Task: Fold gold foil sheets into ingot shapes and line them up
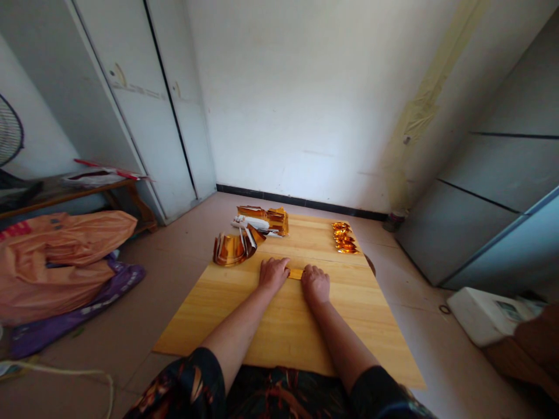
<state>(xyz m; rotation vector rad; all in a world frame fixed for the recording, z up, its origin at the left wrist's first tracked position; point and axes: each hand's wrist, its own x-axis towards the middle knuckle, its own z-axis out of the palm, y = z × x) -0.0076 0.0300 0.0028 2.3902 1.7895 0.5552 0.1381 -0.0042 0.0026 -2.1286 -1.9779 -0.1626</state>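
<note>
Bare white walls, pale cabinet doors at left, grey panels at right; tiled floor under a low wooden board (340, 326) serving as work surface.

Hard to make out:
- Near edge of board cut off by patterned dark sleeves at frame bottom.
- Fan (9, 134) at far left only partly in frame.
- White device (484, 314) on floor at right, half hidden by a brown shape in the corner; type unclear.
- Orange plastic bags (61, 256) heaped at left over purple cloth (78, 308); contents not visible.
- Small dark object at wall base, right of board; too small to identify.

On board, far side: curled gold foil sheets (233, 247) left of centre, a stack of gold and white paper (262, 221) just behind, a row of small folded gold pieces (345, 237) toward the right edge.

Hands: left hand (273, 273) and right hand (315, 284) both palm-down near the middle of the board, close together. Gold paper strip (296, 273) lying flat between them, each end tucked under fingers. Only the short middle stretch visible; full length hidden. Left fingers curled down over the strip's left end, pressing. Right fingers bent over the right end, knuckles up. Pinch or mere press, not clear from this angle.
</note>
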